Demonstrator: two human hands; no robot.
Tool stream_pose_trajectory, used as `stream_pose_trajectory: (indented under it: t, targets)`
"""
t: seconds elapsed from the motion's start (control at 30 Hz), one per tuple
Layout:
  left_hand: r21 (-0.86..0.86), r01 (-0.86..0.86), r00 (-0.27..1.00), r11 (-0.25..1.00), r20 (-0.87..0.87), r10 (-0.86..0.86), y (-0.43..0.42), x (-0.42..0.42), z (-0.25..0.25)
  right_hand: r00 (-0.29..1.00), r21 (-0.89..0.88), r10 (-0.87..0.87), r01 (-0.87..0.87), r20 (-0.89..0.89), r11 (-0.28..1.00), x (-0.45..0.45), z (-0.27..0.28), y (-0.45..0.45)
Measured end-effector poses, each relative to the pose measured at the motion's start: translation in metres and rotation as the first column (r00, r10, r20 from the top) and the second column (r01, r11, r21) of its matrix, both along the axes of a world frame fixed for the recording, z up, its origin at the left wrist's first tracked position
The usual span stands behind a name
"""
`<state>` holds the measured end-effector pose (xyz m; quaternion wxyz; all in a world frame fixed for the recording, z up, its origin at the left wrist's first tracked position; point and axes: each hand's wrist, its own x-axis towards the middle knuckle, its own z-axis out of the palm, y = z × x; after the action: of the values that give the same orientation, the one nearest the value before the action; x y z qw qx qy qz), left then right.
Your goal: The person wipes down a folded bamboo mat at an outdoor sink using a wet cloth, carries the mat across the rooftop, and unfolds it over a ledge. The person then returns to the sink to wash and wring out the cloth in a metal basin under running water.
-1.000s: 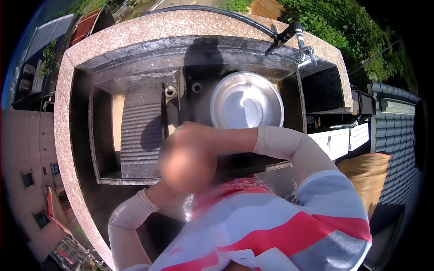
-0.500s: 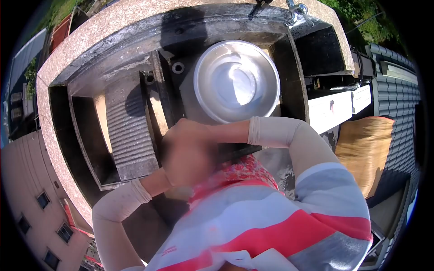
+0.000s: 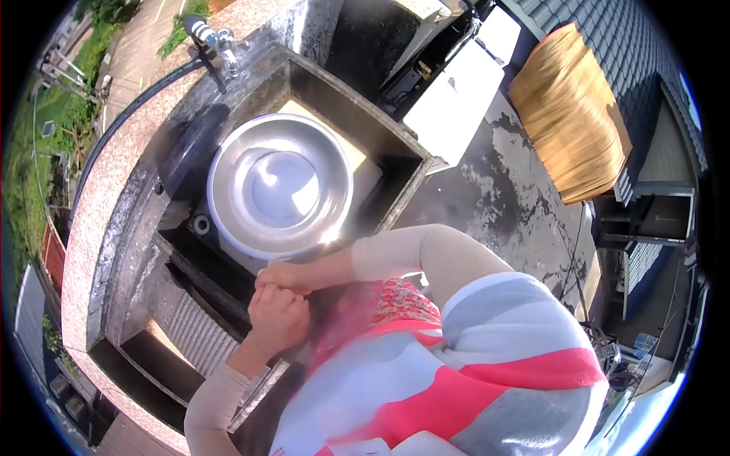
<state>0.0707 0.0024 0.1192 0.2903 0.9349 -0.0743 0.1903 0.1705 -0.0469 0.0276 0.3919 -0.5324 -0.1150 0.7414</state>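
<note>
My left hand [image 3: 278, 318] and my right hand [image 3: 287, 277] meet in front of my chest, near the sink's front edge. Both have their fingers curled, one against the other. Something small and pale shows at the top of the right hand, but I cannot make out what it is. Just beyond the hands, a round metal basin [image 3: 280, 186] sits in the sink [image 3: 391, 196], with bright reflections inside. A drain hole [image 3: 201, 224] is left of the basin. The ribbed washboard [image 3: 199, 330] lies in the compartment at the lower left.
A tap [image 3: 226, 50] with a black hose [image 3: 125, 114] stands at the sink's back edge. White boxes [image 3: 456, 102] stand right of the sink. Farther right are a straw-coloured sheet [image 3: 570, 114] on the wet ground and grey roof tiles [image 3: 616, 45].
The view has turned to the right, so the basin appears farther left and the straw-coloured sheet higher. My hands remain together and now show more clearly.
</note>
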Motion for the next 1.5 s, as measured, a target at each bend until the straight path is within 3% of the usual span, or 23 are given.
stream_pose_trajectory:
  t: [0.07, 0.17, 0.27, 0.33, 0.4, 0.47, 0.5, 0.53, 0.6, 0.7, 0.73, 0.8, 0.87, 0.93, 1.0, 1.07, 1.13, 1.17, 1.2, 1.27, 1.37, 1.43, 1.5]
  targets:
    - [0.041, 0.008, 0.995, 0.999, 0.095, -0.011, 0.003, 0.026, 0.001, 0.940, 0.020, -0.244, 0.247, 0.237, 0.969, 0.028, 0.026, -0.006]
    - [-0.235, -0.161, 0.986, 0.959, -0.081, 0.146, 0.002, 0.052, -0.001, 0.759, -0.091, -0.651, 0.649, 0.007, 0.756, 0.068, 0.050, -0.044]
    - [-0.597, -0.277, 0.935, 0.753, -0.349, 0.068, -0.023, 0.077, 0.005, 0.580, 0.280, -0.807, 0.798, -0.112, 0.534, 0.097, 0.074, -0.119]
    - [-0.734, -0.265, 0.915, 0.625, -0.396, -0.077, -0.053, 0.097, -0.004, 0.439, 0.520, -0.864, 0.692, 0.246, 0.500, 0.108, 0.084, -0.171]
    - [-0.844, -0.358, 0.809, 0.399, -0.494, -0.320, -0.075, 0.116, -0.035, -0.034, 0.793, -0.855, 0.393, 0.518, 0.465, 0.113, 0.102, -0.227]
    - [-0.672, -0.734, 0.434, -0.099, -0.353, -0.829, -0.108, 0.139, -0.056, -0.098, 0.753, -0.822, 0.473, 0.561, 0.457, 0.108, 0.123, -0.287]
    - [-0.733, -0.643, 0.553, 0.222, -0.645, -0.527, -0.153, 0.137, -0.068, -0.130, 0.732, -0.779, 0.464, 0.613, 0.499, 0.103, 0.132, -0.317]
    - [-0.755, -0.586, 0.418, 0.295, -0.593, -0.688, -0.162, 0.144, -0.111, -0.170, 0.706, -0.728, 0.461, 0.664, 0.537, 0.099, 0.141, -0.346]
    - [-0.620, -0.592, 0.333, 0.515, -0.770, -0.544, -0.224, 0.161, -0.088, -0.174, 0.692, -0.729, 0.516, 0.662, 0.505, 0.080, 0.145, -0.396]
    - [-0.672, -0.093, 0.503, 0.735, -0.669, -0.548, -0.298, 0.181, -0.080, -0.302, 0.731, -0.707, 0.523, 0.639, 0.438, 0.049, 0.173, -0.481]
    - [-0.674, 0.007, 0.484, 0.738, -0.644, -0.593, -0.313, 0.189, -0.095, -0.310, 0.742, -0.722, 0.534, 0.618, 0.406, 0.040, 0.180, -0.511]
    - [-0.628, 0.149, 0.349, 0.763, -0.689, -0.635, -0.351, 0.200, -0.100, -0.260, 0.626, -0.925, 0.779, 0.276, -0.032, 0.029, 0.162, -0.569]
    - [-0.305, 0.631, 0.335, 0.714, -0.722, -0.605, -0.402, 0.205, -0.093, -0.367, 0.398, -0.153, 0.851, 0.917, 0.342, 0.014, 0.123, -0.624]
    - [0.226, 0.940, 0.334, 0.255, -0.763, -0.554, -0.449, 0.202, -0.039, -0.359, 0.357, -0.076, 0.838, 0.930, 0.412, -0.015, 0.121, -0.650]
    - [0.259, 0.955, 0.295, 0.146, -0.775, -0.559, -0.487, 0.208, -0.006, -0.475, 0.486, -0.108, 0.866, 0.874, 0.122, -0.029, 0.139, -0.677]
    - [-0.105, 0.951, 0.129, 0.289, -0.716, -0.686, -0.528, 0.216, 0.033, -0.639, 0.631, -0.068, 0.768, 0.766, -0.109, -0.041, 0.141, -0.710]
    - [-0.742, 0.583, -0.136, 0.329, -0.489, -0.862, -0.561, 0.227, 0.042, -0.506, 0.505, 0.017, 0.857, 0.862, -0.100, -0.049, 0.105, -0.740]
    - [-0.756, 0.524, -0.011, 0.393, -0.468, -0.884, -0.579, 0.243, 0.015, -0.430, 0.432, 0.058, 0.901, 0.901, -0.037, -0.059, 0.101, -0.744]
    - [-0.602, 0.617, 0.197, 0.507, -0.505, -0.840, -0.599, 0.268, -0.046, -0.401, 0.405, 0.074, 0.914, 0.913, -0.037, -0.064, 0.098, -0.747]
    - [0.193, 0.772, 0.600, 0.606, -0.534, -0.595, -0.634, 0.306, -0.156, -0.499, 0.509, 0.102, 0.845, 0.861, -0.163, -0.068, 0.099, -0.750]
    - [0.115, 0.975, 0.218, 0.189, -0.625, -0.749, -0.684, 0.299, -0.092, -0.446, 0.459, 0.118, 0.880, 0.887, -0.124, -0.061, 0.116, -0.748]
    - [-0.484, 0.712, 0.223, 0.509, -0.531, -0.817, -0.737, 0.288, -0.036, -0.410, 0.409, 0.070, 0.912, 0.910, 0.029, -0.042, 0.101, -0.743]
    - [-0.701, 0.637, 0.097, 0.322, -0.342, -0.935, -0.792, 0.313, -0.023, -0.365, 0.341, 0.063, 0.909, 0.929, 0.241, -0.015, 0.097, -0.734]
